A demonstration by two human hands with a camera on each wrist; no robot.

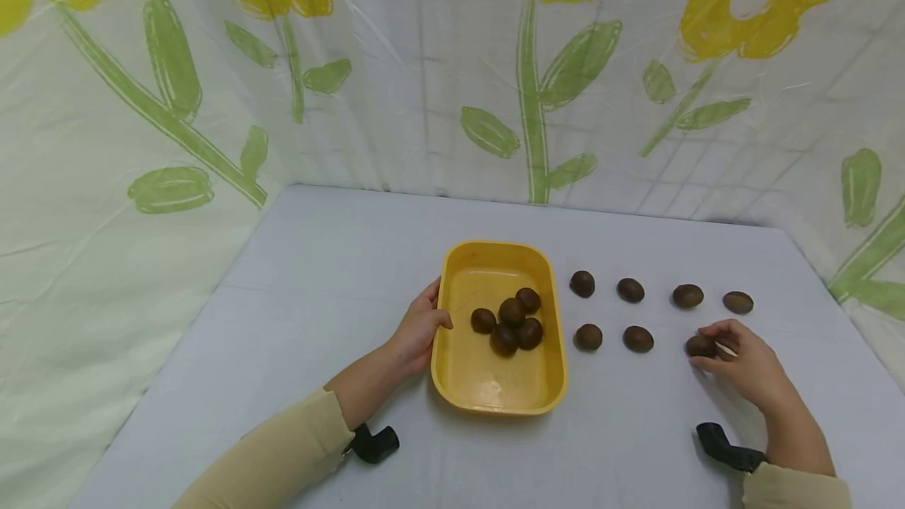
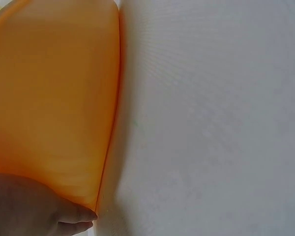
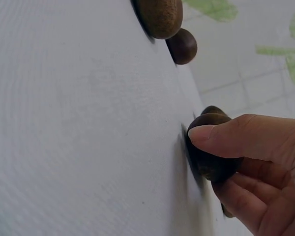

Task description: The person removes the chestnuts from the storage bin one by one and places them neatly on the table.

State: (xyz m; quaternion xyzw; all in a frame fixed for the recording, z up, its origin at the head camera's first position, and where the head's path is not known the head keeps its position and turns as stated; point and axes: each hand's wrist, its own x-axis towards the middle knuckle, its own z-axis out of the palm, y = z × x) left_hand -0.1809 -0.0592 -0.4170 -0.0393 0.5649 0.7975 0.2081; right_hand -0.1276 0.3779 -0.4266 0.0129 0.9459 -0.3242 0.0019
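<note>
My left hand grips the left side of a yellow plastic tray, its thumb over the rim and its other fingers partly hidden by the wall. In the left wrist view, the tray's outer wall fills the left part. Inside the tray lie several dark brown chestnuts, grouped together. Over to the right, my right hand pinches a chestnut between thumb and fingers. The right wrist view shows this chestnut at the table surface; whether it touches cannot be told.
Right of the tray, several chestnuts stand spaced in a back row, from one beside the tray to one at the right. Two more, a left one and a right one, lie in front. A flower-printed curtain hangs behind the white table.
</note>
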